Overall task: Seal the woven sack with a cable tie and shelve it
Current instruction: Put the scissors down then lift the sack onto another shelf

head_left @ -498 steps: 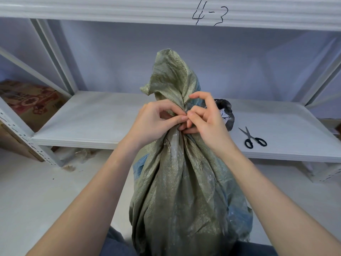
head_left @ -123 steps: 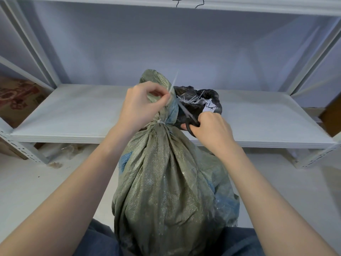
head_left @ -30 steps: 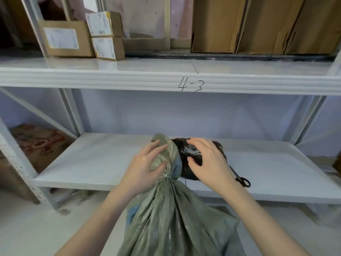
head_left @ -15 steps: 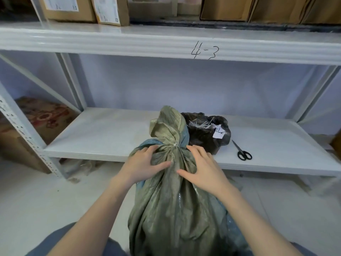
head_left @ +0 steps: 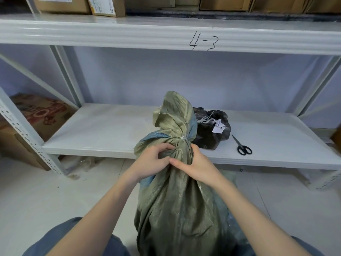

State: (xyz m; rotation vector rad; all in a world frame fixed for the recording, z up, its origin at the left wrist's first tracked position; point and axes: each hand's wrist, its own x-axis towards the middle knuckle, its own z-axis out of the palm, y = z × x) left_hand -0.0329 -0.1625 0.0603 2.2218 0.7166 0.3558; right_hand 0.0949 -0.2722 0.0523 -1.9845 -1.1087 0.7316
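Seen from the head camera, looking forward and down, a person is sitting or crouching before a white metal rack, with a tall olive-green woven sack (head_left: 177,200) standing on the floor between their knees. A pale cable tie (head_left: 183,138) is cinching the sack's neck, and the loose fabric is flaring out above it. The left hand (head_left: 153,159) is gripping the gathered fabric just under the tie, fingers curled into the folds; the right hand (head_left: 197,163) is wrapping around the neck from the other side, thumb pressing across the front. Both hands are likely holding here because the bunched neck is offering the firmest purchase for a lift. Just beyond, the lower shelf (head_left: 103,130) is lying bare on its left, probably where the sack is going. On the shelf behind the sack, a black bag (head_left: 212,130) of spare ties is sitting, with black-handled scissors (head_left: 242,146) lying just to its right, out of the way.
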